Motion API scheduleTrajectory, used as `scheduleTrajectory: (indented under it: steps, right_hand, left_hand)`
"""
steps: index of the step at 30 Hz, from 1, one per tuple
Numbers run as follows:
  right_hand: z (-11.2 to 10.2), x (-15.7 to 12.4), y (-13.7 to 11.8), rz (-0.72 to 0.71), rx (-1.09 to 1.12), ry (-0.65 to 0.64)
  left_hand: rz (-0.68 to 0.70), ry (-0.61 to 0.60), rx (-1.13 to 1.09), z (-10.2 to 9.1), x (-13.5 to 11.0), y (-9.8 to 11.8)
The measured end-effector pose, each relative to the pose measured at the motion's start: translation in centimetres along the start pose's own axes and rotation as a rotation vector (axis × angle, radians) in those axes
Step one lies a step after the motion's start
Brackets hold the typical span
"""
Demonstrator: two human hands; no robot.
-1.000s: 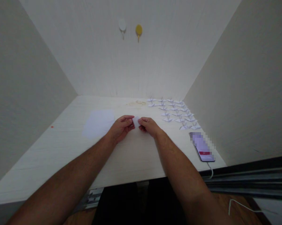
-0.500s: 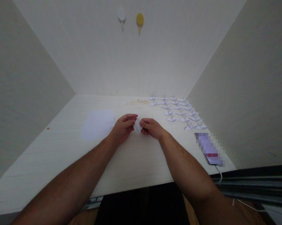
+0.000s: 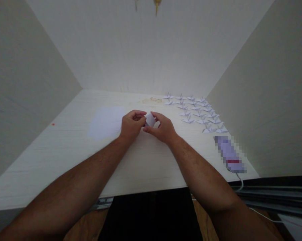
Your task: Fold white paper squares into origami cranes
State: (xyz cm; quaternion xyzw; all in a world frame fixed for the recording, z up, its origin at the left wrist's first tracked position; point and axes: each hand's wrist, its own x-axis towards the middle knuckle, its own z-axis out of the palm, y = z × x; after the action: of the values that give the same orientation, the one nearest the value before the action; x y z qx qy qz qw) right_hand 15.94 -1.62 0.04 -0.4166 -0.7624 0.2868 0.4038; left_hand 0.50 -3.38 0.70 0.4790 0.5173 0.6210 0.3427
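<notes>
Between my two hands is a small folded piece of white paper (image 3: 150, 120), held above the middle of the table. My left hand (image 3: 133, 123) pinches its left edge, the thumb in front and the fingers curled behind. My right hand (image 3: 163, 126) grips it from the right, with the thumb at the lower corner and the index finger at the top. Left of my left hand lie white paper sheets (image 3: 105, 121). Several folded white paper cranes (image 3: 200, 115) stand in rows at the back right.
A phone (image 3: 228, 154), its screen blurred out, lies at the right edge with a white cable (image 3: 240, 182) plugged in. Walls enclose the white table (image 3: 141, 167) at the back and sides. A yellow hook (image 3: 156, 6) is on the back wall.
The view has tilted down and shifted slightly left. My right hand has changed from a close pinch to a wider hold, thumb and index finger spread around the folded paper.
</notes>
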Motion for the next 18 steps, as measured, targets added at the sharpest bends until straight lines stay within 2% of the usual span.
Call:
scheduleTrajectory:
  steps: [5,9,15,18]
  right_hand:
    - [-0.4,0.1,0.1,0.013,-0.056,0.062]
    - [-1.4,0.5,0.1,0.035,-0.128,0.112]
    - [-1.9,0.8,-0.2,0.126,-0.038,0.006]
    - [-1.9,0.7,-0.1,0.118,-0.032,-0.021]
  left_hand:
    - [0.012,-0.03,-0.036,0.3,-0.2,0.2]
    - [-0.01,-0.045,0.02,0.1,0.0,0.1]
    - [-0.06,-0.165,0.239,-0.4,0.4,-0.1]
    - [-0.044,-0.214,0.279,-0.5,0.3,0.1]
